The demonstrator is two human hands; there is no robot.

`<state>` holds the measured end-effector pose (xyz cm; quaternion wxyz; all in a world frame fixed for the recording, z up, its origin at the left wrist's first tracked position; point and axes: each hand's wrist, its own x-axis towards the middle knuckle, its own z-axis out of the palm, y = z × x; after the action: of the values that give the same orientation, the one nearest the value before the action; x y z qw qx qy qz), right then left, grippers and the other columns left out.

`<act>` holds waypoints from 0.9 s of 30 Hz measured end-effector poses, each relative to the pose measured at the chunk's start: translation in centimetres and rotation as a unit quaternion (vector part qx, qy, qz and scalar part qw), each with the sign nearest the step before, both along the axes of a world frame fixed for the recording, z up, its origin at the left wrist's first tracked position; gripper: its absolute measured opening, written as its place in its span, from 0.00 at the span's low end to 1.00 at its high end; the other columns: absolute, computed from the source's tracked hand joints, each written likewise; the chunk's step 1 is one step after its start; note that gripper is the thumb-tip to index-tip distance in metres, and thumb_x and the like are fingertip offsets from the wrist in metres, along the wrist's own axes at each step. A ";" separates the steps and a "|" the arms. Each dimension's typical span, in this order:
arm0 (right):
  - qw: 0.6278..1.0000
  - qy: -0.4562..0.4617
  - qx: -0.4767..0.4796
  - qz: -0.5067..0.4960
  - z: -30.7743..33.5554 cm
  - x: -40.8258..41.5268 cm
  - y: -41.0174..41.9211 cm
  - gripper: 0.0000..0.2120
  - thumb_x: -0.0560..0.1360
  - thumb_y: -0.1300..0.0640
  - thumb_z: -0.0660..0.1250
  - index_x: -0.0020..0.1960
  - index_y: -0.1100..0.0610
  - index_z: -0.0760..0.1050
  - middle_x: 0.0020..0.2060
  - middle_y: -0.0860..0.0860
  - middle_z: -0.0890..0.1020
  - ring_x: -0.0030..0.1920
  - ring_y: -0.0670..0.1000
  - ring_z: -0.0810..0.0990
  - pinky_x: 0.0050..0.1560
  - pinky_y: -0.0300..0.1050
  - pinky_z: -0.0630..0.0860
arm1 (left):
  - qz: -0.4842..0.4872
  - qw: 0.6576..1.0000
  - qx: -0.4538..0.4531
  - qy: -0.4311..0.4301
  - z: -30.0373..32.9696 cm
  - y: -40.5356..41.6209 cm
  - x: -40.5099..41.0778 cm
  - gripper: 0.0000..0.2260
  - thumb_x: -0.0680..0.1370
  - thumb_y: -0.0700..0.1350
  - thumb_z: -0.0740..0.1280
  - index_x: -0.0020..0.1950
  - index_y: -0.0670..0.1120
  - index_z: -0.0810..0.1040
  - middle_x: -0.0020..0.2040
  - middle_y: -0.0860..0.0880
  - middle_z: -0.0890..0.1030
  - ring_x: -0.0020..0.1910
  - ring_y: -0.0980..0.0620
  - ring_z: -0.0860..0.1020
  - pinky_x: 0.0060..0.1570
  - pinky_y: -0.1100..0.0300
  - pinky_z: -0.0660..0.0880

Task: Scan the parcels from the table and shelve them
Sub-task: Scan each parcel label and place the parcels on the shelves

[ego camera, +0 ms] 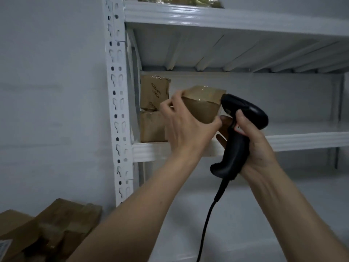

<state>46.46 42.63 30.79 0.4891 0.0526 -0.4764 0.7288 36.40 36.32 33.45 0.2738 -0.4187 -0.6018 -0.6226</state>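
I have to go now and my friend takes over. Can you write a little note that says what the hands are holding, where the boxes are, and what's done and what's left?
Left hand: grips a small brown parcel, held up in front of the middle shelf.
Right hand: grips the black corded scanner, its head right beside the parcel.
Done: two parcels are stacked at the shelf's left end.
Left: whether the held parcel has been scanned cannot be told; it is not shelved yet. More parcels wait at lower left.
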 end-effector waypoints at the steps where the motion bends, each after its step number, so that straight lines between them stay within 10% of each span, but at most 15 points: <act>1: 1.000 0.000 -0.004 0.013 0.3 -0.2 0.9 0.14 0.70 0.51 0.69 0.52 0.58 0.79 0.40 0.51 0.83 0.52 0.53 0.80 0.63 0.49 0.74 | 0.024 1.000 0.004 0.000 0.0 1.1 -0.1 0.42 0.60 0.59 0.79 0.68 0.51 0.64 0.61 0.49 0.64 0.59 0.52 0.67 0.54 0.64 0.72; 10: 0.995 -0.053 -0.028 0.081 1.7 -3.0 7.3 0.10 0.69 0.51 0.74 0.42 0.57 0.78 0.45 0.54 0.80 0.54 0.55 0.79 0.64 0.52 0.74 | 0.119 0.992 -0.009 -0.041 0.2 6.6 -0.9 0.40 0.66 0.61 0.76 0.73 0.55 0.63 0.66 0.46 0.65 0.64 0.49 0.64 0.59 0.59 0.65; 21: 0.988 -0.130 -0.059 0.065 2.5 -5.5 8.4 0.12 0.68 0.49 0.74 0.41 0.57 0.78 0.40 0.53 0.80 0.37 0.52 0.79 0.34 0.40 0.79 | 0.198 0.980 0.013 -0.031 -3.8 5.6 -3.5 0.28 0.74 0.46 0.73 0.72 0.49 0.69 0.69 0.45 0.65 0.67 0.49 0.62 0.66 0.59 0.63; 27: 0.986 -0.148 -0.058 0.054 3.1 -5.6 9.0 0.10 0.72 0.50 0.72 0.43 0.56 0.78 0.39 0.51 0.81 0.34 0.50 0.80 0.28 0.38 0.78 | 0.199 0.978 0.028 -0.054 -2.8 3.4 -6.2 0.36 0.76 0.47 0.68 0.78 0.41 0.52 0.79 0.44 0.51 0.78 0.47 0.50 0.76 0.50 0.53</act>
<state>40.85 51.59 33.91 0.3749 -0.0587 -0.4968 0.7805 30.23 39.71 30.65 0.3708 -0.2486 -0.6690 -0.5943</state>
